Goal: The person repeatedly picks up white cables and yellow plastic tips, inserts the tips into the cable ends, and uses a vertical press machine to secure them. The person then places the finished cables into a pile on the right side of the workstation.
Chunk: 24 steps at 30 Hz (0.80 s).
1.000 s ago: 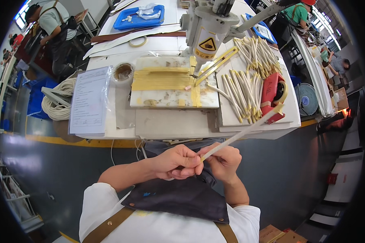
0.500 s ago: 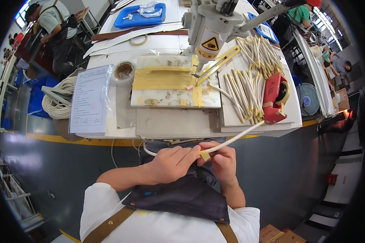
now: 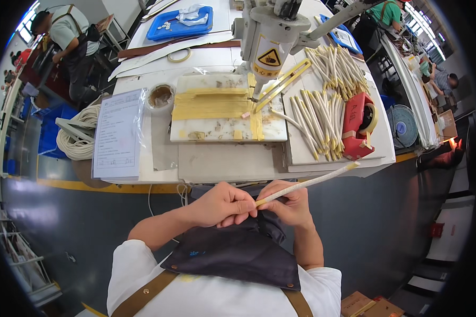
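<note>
In front of the bench edge, a white cord (image 3: 317, 181) slants up to the right from between my hands. Its far tip is yellow, and a band of yellow tape (image 3: 261, 201) goes round it where my fingers meet. My left hand (image 3: 223, 206) is closed on the cord at the taped spot, thumb and fingers pressed together. Close beside it, my right hand (image 3: 288, 203) pinches the cord just past the tape. The cord's part inside my left hand is hidden.
A red tape dispenser (image 3: 355, 127) stands at the bench's right edge, next to piles of cut cords (image 3: 317, 124) with yellow ends. A machine head (image 3: 272, 47) overhangs a white board (image 3: 195, 127). Left lie a printed sheet (image 3: 119, 132) and a cord coil (image 3: 79, 140).
The loose tape flap that stuck out from the cord is now wrapped round it or under my fingers. My left hand has turned, and the cord's free end has shifted slightly right.
</note>
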Tool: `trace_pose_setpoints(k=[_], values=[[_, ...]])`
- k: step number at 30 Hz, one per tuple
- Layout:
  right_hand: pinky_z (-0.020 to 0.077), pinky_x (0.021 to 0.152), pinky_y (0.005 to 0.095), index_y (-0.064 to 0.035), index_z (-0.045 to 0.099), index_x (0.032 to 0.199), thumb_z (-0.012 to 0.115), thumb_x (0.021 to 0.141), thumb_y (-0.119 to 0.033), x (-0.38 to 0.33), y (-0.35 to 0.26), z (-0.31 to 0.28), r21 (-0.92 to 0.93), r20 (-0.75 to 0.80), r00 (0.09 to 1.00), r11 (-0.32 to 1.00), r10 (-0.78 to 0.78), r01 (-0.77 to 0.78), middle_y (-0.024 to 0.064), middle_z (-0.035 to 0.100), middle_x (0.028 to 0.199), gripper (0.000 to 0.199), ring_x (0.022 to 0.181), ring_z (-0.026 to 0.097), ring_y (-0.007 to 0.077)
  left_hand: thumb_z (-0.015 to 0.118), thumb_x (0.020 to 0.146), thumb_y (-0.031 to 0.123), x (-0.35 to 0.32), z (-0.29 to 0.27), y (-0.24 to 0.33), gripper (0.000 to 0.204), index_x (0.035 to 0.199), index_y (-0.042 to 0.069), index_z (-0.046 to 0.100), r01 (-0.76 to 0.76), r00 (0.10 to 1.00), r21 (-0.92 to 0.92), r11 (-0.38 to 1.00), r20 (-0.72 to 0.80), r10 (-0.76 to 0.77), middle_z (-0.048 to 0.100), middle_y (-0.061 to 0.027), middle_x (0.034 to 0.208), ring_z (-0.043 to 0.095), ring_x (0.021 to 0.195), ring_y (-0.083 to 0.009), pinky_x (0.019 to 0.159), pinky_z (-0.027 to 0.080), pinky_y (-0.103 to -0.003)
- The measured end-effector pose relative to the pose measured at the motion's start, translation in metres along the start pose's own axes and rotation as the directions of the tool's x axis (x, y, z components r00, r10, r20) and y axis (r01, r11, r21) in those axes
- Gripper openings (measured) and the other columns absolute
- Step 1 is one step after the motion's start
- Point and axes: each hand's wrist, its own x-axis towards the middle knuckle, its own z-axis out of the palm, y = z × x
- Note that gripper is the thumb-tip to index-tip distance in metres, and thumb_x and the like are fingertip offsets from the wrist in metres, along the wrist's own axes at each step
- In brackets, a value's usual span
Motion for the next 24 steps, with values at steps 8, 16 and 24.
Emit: trace_pose_setpoints(k=[8, 16, 24], values=[[0.058, 0.074, 0.0294, 0.0055, 0.066, 0.117, 0.061, 0.1, -0.004, 0.011, -0.001, -0.006, 0.432, -0.064, 0.988, 0.897, 0.14, -0.099, 0.0116, 0.069, 0.107, 0.02, 0.086, 0.07, 0.0173, 0.062, 0.104, 0.023, 0.004, -0.003, 0.0, 0.026, 0.101, -0.002, 0.07, -0.015, 0.989, -0.002, 1.0, -0.147, 0.014, 0.065, -0.0028, 0.068, 0.049, 0.046, -0.0037, 0.039, 0.037, -0.019], [0.0581, 0.076, 0.0324, 0.0055, 0.066, 0.118, 0.057, 0.106, -0.018, 0.037, 0.013, -0.01, 0.456, -0.262, 0.953, 0.89, 0.152, -0.017, 0.0082, 0.066, 0.103, 0.028, 0.083, 0.068, 0.0156, 0.073, 0.091, 0.016, 0.014, -0.002, -0.028, 0.018, 0.106, 0.006, 0.069, -0.056, 0.588, 0.978, 0.2, -0.129, 0.798, 0.067, -0.0124, 0.074, 0.064, 0.056, -0.0251, 0.052, 0.05, -0.036], [0.0569, 0.068, 0.0282, 0.0098, 0.066, 0.114, 0.067, 0.099, -0.014, 0.097, 0.016, -0.043, 0.259, -0.547, 0.814, 0.964, 0.196, -0.058, 0.0074, 0.067, 0.087, 0.028, 0.069, 0.065, 0.0129, 0.078, 0.087, 0.01, 0.002, -0.019, 0.007, 0.031, 0.115, 0.004, 0.067, -0.016, 0.55, 0.79, 0.613, -0.505, 0.665, 0.066, -0.0129, 0.089, 0.065, 0.065, -0.0229, 0.058, 0.051, -0.034]])
